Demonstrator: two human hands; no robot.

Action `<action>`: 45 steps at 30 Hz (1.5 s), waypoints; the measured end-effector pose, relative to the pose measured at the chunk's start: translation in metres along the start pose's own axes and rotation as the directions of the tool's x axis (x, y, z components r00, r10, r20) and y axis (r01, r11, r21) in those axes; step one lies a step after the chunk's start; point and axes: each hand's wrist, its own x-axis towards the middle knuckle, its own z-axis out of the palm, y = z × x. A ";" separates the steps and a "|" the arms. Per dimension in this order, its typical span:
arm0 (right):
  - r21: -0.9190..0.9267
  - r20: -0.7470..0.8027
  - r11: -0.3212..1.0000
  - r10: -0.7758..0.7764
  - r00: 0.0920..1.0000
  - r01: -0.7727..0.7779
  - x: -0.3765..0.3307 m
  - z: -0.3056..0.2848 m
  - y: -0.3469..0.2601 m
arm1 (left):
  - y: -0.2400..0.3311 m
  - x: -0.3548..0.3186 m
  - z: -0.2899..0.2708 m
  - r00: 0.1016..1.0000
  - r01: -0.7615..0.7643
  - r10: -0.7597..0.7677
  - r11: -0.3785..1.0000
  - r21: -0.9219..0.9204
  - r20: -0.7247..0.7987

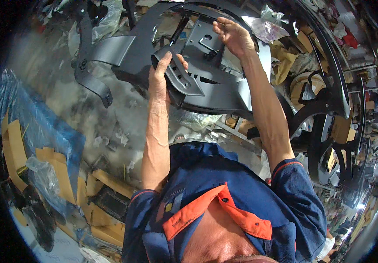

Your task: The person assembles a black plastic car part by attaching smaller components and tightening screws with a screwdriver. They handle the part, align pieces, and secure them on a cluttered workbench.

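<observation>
Curved bracket (180,80), dark grey with a row of holes, sits over the near left edge of a large dark frame (218,97). Whether it is fastened there, rests there or is only held against it, I cannot tell. The left hand (160,75) has its grip clamped on the bracket's upper end, thumb on top and fingertips showing past the far side. The right hand (237,40) is raised over the frame's right side, its grip apart, with nothing visible in it.

The step in hand looks like positioning or checking the bracket against the frame. If so, the next move calls for keeping the bracket steady and lined up with the left grip while the right hand is free to help.

Beyond the bracket, toward the frame's far edge, lie a flat plate (197,44) with a cut-out and a slim black rod (181,29). A curved arm (88,81) stands off the frame's left edge; a clear plastic bag (267,27) lies by its far right corner. Further out, more black curved frames (340,87) stand to the right, and a blue plastic sheet (53,125) and torn cardboard (14,147) lie on the floor (118,120) to the left.

The left palm hides part of the bracket, and its underside is out of sight. What carries the frame is hard to make out, and so is any contact between the right fingertips and the parts beneath. The far edge of the frame runs up to the top of the view.
</observation>
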 end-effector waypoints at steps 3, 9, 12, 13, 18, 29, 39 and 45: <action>-0.411 -0.037 0.904 0.116 0.993 -0.121 -0.002 -0.008 -0.003 | -0.002 0.002 0.004 0.999 -0.046 0.046 0.998 -0.042 -0.009; -0.931 0.251 -0.235 0.142 0.957 0.279 -0.002 -0.020 0.010 | -0.003 0.002 0.006 0.999 -0.025 0.023 0.997 -0.072 -0.038; -0.867 0.237 -0.395 0.207 0.949 0.303 -0.001 -0.023 0.019 | -0.001 0.004 0.005 0.999 -0.052 0.052 0.999 -0.012 0.004; -0.872 0.211 -0.395 0.226 0.951 0.287 0.000 -0.023 0.020 | -0.001 0.004 0.006 0.998 -0.067 0.067 0.998 0.007 -0.014; -0.824 0.186 -0.491 0.238 0.953 0.284 0.003 -0.021 0.017 | 0.000 0.005 0.005 0.999 -0.040 0.041 0.999 -0.020 0.013; -0.759 0.154 -0.539 0.396 0.905 0.365 0.021 -0.025 0.003 | -0.001 0.008 0.008 1.000 -0.005 0.005 0.999 -0.044 0.007; -0.133 0.162 0.987 0.114 0.980 -0.092 0.006 -0.065 0.000 | 0.000 0.011 0.004 0.998 0.000 0.002 0.999 -0.041 0.061; 0.404 0.156 0.915 -0.055 0.986 -0.013 0.022 -0.058 0.024 | -0.005 0.016 -0.001 0.999 0.024 -0.023 0.999 -0.024 0.049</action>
